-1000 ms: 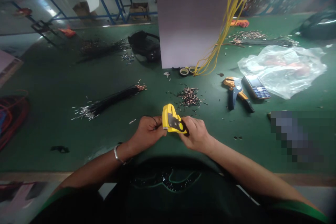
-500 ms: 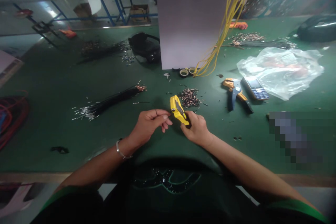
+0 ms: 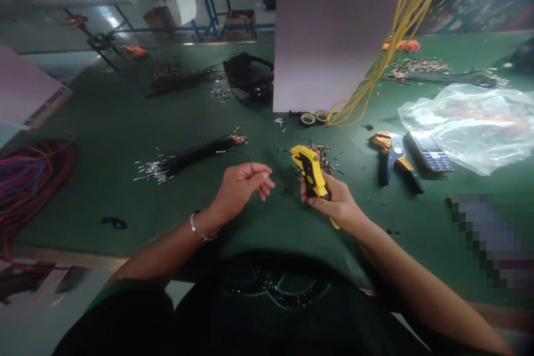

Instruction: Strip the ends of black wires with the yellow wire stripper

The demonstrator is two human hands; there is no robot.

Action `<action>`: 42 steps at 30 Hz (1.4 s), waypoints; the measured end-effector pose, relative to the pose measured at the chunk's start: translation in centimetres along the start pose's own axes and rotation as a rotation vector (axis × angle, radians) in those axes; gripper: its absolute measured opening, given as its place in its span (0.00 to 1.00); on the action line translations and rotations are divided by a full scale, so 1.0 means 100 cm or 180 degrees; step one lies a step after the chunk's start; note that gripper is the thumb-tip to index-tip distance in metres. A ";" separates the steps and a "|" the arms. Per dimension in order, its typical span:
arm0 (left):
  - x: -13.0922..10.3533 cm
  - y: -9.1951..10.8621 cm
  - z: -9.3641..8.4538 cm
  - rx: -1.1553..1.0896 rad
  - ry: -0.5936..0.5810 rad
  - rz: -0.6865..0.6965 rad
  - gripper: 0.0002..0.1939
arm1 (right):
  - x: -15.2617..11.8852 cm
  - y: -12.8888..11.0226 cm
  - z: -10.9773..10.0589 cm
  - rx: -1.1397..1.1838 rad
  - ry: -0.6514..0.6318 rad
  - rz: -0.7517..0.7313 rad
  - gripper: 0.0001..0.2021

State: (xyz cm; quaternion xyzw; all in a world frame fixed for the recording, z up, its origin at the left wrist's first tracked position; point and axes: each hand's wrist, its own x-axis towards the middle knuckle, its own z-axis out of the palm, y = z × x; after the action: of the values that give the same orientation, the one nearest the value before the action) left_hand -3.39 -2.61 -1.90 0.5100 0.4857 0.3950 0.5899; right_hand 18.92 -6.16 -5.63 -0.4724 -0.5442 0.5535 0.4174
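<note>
My left hand is closed in a pinch on a thin black wire, part of which curves up behind the fingers. Most of that wire is hidden or too fine to follow. My right hand grips a yellow and black wire stripper, its head pointing up and left, apart from the left hand. Beyond the left hand lies a bundle of black wires, with bare copper at one end and silvery tips at the other. A pile of short wire scraps sits partly hidden behind the stripper.
On the green table to the right are orange-and-blue cutters, a keypad phone and a clear plastic bag. Yellow wires hang beside a grey panel, with tape rolls below. Red cables lie left.
The stripper in my right hand has moved right, away from my left hand, and turned. My left hand keeps its pinch. The whole view has shifted, so the table things appear further right.
</note>
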 end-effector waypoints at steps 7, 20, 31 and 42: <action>0.005 0.008 -0.014 -0.0068 -0.0220 -0.0076 0.09 | -0.003 0.000 -0.004 0.0855 -0.0902 0.0388 0.18; 0.003 0.012 -0.020 0.0171 -0.0575 -0.0094 0.13 | -0.007 0.000 -0.003 0.0917 -0.1496 0.0445 0.18; 0.006 0.012 -0.022 -0.0143 -0.0689 -0.0212 0.14 | -0.007 0.006 -0.004 0.0978 -0.1692 0.0339 0.19; 0.007 0.009 -0.021 -0.0118 -0.0667 -0.0215 0.12 | -0.010 0.002 0.000 0.0988 -0.1562 0.0512 0.17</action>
State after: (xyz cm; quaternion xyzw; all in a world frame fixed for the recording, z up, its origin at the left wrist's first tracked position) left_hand -5.31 -1.35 -1.14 0.5208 0.4308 0.3283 0.6598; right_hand 19.16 -7.16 -5.78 -0.2967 -0.4986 0.7590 0.2954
